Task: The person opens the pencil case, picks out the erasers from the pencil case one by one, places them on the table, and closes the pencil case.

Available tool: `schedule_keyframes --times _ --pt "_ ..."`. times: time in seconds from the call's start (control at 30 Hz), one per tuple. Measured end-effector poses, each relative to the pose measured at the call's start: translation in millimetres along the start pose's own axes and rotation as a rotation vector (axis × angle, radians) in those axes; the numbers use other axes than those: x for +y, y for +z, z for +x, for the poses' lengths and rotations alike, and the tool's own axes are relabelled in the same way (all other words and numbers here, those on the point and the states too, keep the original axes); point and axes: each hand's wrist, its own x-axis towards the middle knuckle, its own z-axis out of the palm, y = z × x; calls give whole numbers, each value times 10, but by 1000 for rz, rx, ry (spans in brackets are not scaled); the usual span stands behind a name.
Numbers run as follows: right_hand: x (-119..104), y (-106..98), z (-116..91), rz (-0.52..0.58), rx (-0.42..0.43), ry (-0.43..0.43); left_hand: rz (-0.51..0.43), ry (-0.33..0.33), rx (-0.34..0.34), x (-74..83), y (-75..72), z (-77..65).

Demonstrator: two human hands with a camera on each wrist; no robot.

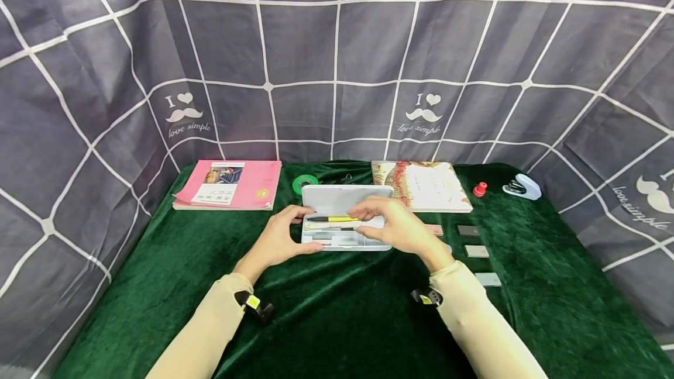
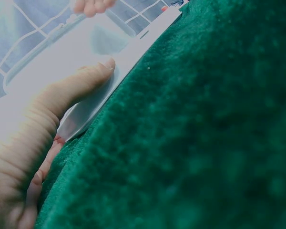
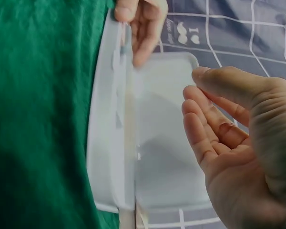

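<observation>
An open white pencil case [image 1: 387, 244] lies on the green cloth with its lid tilted up at the back. Inside it rest a yellow and black pen [image 1: 329, 219], a thin dark-tipped stick and a few pale items. My left hand [image 1: 279, 237] grips the case's left end, thumb at the front edge and fingers at the back. Over the right half of the case hovers my right hand [image 1: 392, 224]. In the right wrist view the right hand [image 3: 233, 138] has loosely bent fingers, with nothing between thumb and fingertips.
At the back left lies a pink book [image 1: 258, 177], with a roll of green tape [image 1: 304, 182] near the case. A pale illustrated book [image 1: 437, 189] lies back right. Further right are a red object [image 1: 480, 189], a white-and-black device [image 1: 522, 186] and several small blocks [image 1: 476, 251].
</observation>
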Motion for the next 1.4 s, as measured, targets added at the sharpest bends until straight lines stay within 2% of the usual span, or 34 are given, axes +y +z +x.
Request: schedule_keyframes --times 0.2,0.43,0.6,1.0,1.13,1.4 --pt "-3 206 93 1 -90 39 6 13 1 12 -6 2" --pt "7 334 119 -41 -192 67 17 -3 -5 26 -13 -4" --pt "18 367 126 -94 -244 36 10 -17 -4 15 -13 -1" --pt "-10 373 136 -220 -261 -58 18 -1 -2 22 -10 6" --pt "-9 371 137 -205 -254 -43 13 -4 -2 32 -14 8" --pt "-20 364 135 -109 -216 -5 2 -12 -4 36 -12 1"
